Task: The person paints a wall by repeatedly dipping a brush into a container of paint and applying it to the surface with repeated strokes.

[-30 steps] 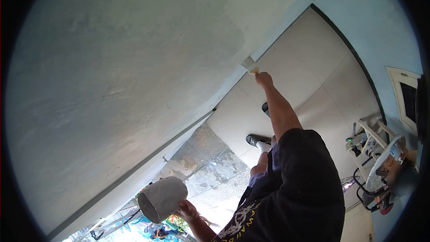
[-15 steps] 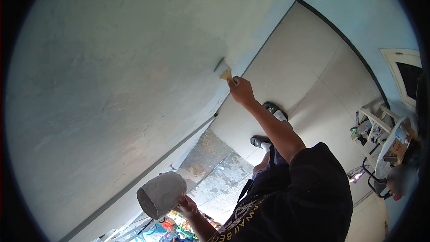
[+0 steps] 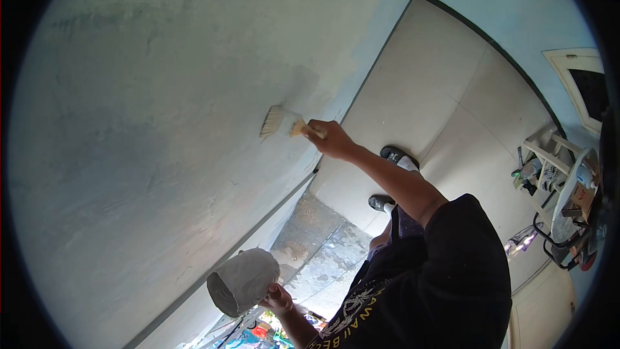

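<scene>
A wide flat paintbrush (image 3: 283, 123) with pale bristles and a wooden handle is gripped in my right hand (image 3: 331, 139). Its bristles lie against the blue-green wall (image 3: 161, 136), just below a darker, damp-looking patch. Lower down, my left hand (image 3: 278, 300) holds a grey-white round tub (image 3: 248, 279) from its side and base. The tub is tipped, its dark mouth turned toward the lower left, and what it contains is hidden.
Pale tiled floor (image 3: 439, 84) stretches beneath my sandalled feet (image 3: 399, 156). A cluttered stand (image 3: 549, 155) with a round top (image 3: 566, 226) stands at the right, near a white-framed opening (image 3: 578, 87). Colourful items (image 3: 265, 331) show at the bottom.
The paintbrush has moved left and slightly down across the wall with my right hand, its broad side now visible. The tub appears shifted slightly right as the view moved.
</scene>
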Motion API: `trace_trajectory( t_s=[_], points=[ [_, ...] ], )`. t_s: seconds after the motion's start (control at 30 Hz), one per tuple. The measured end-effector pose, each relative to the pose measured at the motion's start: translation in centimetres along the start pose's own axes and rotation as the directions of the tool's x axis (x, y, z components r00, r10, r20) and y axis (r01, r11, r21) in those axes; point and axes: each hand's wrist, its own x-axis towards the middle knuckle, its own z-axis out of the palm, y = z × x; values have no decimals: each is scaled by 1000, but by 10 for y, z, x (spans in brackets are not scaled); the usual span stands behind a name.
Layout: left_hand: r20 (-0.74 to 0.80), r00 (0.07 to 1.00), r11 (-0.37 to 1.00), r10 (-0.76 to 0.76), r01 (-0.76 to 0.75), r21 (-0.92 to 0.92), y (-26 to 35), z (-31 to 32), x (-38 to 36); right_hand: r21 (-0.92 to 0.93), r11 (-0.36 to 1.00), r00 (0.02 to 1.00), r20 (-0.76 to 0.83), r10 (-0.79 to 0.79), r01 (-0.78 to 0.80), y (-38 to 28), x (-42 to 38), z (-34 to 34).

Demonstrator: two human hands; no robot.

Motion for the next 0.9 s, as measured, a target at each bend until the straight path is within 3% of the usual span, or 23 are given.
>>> trace_trajectory(
  t_s=[0.1, 0.17, 0.23, 0.3, 0.33, 0.37, 0.43, 0.57, 0.63, 0.67, 0.7, 0.8, 0.9],
  points=[
    [8, 1000, 999, -27, 27, 42, -1, -9, -12, -94, 983, 988, -42, 152, -155, 42, 8, -17],
    [4, 999, 998, -35, 35, 52, -3, -6, -21, -220, 972, 996, -68, 63, -77, 79, 19, -26],
    [4, 998, 995, -67, 66, 79, 2, -11, -34, -269, 956, 987, -134, 86, -119, 109, 24, -37],
    [1, 996, 992, -89, 88, 88, 4, -6, -45, -376, 866, 941, -205, 268, -329, 169, 38, -57],
    [1, 996, 992, -94, 93, 89, 4, -2, -48, -360, 799, 871, -299, 390, -481, 203, 45, -67],
    [3, 995, 991, -96, 95, 90, 3, 3, -49, -360, 804, 875, -301, 380, -473, 210, 55, -79],
    [18, 994, 987, -107, 104, 119, 10, -1, -48, -430, 630, 762, -339, 552, -647, 220, 62, -80],
    [-7, 990, 980, -140, 139, 140, 23, 1, -56, -543, 627, 824, -276, 495, -559, 170, 90, -54],
    [-45, 986, 980, -158, 162, 117, 28, 2, -59, -627, 689, 931, -220, 292, -364, 154, 75, -44],
    [-57, 991, 988, -125, 130, 88, 25, 4, -59, -510, 766, 917, -288, 277, -391, 132, 59, -44],
    [-73, 993, 993, -96, 101, 58, 23, 7, -61, -521, 764, 921, -288, 262, -381, 99, 49, -48],
    [-87, 989, 989, -118, 110, -94, 69, 43, -44, -378, 896, 965, -207, 163, -233, 5, 18, -56],
    [-119, 982, 985, -147, 135, -102, 69, 50, -41, -292, 941, 981, -137, 136, -171, -88, -9, -71]
  ],
)
